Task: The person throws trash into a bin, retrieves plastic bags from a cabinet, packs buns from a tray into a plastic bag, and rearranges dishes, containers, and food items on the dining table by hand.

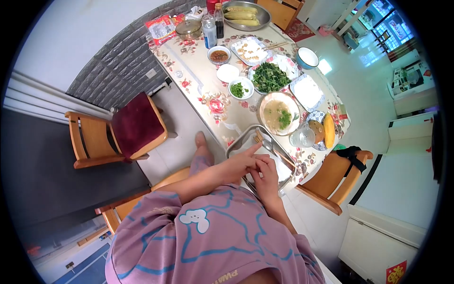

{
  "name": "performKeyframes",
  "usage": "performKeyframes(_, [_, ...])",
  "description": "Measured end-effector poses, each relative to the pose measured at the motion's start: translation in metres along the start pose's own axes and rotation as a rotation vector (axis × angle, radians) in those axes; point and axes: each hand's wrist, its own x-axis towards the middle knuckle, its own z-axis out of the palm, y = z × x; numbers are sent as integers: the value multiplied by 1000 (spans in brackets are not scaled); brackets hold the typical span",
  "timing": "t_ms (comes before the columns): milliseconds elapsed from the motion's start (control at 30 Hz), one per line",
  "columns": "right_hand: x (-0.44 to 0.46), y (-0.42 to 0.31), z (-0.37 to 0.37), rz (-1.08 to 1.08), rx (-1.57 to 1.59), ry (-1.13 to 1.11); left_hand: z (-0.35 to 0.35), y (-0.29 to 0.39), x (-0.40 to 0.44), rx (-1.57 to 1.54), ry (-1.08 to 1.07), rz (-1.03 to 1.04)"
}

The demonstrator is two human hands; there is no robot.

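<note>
My left hand (pixel 240 163) is over the near edge of the table, its index finger stretched out and the others partly bent. My right hand (pixel 266 179) meets it from the right, its fingertips touching the left hand's fingers. No object shows between them; the undersides are hidden. Just beyond and below both hands lies a metal tray (pixel 231 149) with something white in it. Wooden chopsticks (pixel 257 137) and a metal spoon (pixel 267 145) rest in this tray, partly covered by my hands.
A flowered tablecloth (pixel 201 78) carries a soup bowl (pixel 261 111), cooked greens (pixel 270 77), a sauce bowl (pixel 219 56), a glass (pixel 302 137), a yellow fruit (pixel 329 130) and a basin of corn (pixel 265 21). Wooden chairs stand left (pixel 78 137) and right (pixel 326 182).
</note>
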Motion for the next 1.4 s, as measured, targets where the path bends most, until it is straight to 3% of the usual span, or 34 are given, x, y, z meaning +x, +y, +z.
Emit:
performKeyframes(200, [59, 9, 56, 139, 110, 101, -51, 80, 3, 182, -158, -83])
performKeyframes(300, [104, -2, 103, 421, 640, 155, -94, 134, -7, 156, -123, -241])
performKeyframes(333, [117, -8, 116, 433, 638, 165, -109, 153, -12, 152, -128, -254])
performKeyframes(400, [141, -19, 137, 675, 1013, 201, -141, 191, -25, 381, -63, -112])
performKeyframes(467, [161, -32, 155, 735, 1060, 208, -184, 227, -37, 340, -82, -148])
performKeyframes(567, [181, -41, 178, 919, 1126, 306, -224, 283, -51, 276, 79, -229])
performKeyframes(633, [184, -32, 188, 929, 1195, 322, -255, 303, -52, 386, 369, -160])
performKeyframes(667, [187, -29, 192, 930, 1263, 322, -269, 313, -53, 389, 363, -165])
performKeyframes(733, [201, -27, 197, 990, 1225, 381, -292, 337, -53, 358, 549, -39])
performKeyframes(800, [213, -24, 195, 1031, 1211, 246, -309, 362, -53, 367, 623, 52])
performKeyframes(833, [224, -29, 199, 1066, 1009, 281, -317, 372, -52, 371, 697, 147])
performKeyframes(967, [255, 0, 193, 1018, 871, 132, -341, 432, -34, 718, 861, 378])
performKeyframes(1033, [280, -12, 187, 982, 847, 167, -353, 470, -13, 851, 867, 530])
performKeyframes(1100, [298, -18, 180, 976, 783, 204, -381, 515, 20, 1114, 870, 607])
performKeyframes(1200, [312, -17, 181, 998, 675, 295, -399, 578, 71, 1261, 864, 665])
performKeyframes(1267, [321, -19, 188, 1019, 613, 354, -403, 615, 107, 1495, 967, 758])
performKeyframes(1400, [335, -24, 217, 1147, 551, 541, -423, 661, 161, 1725, 907, 734])
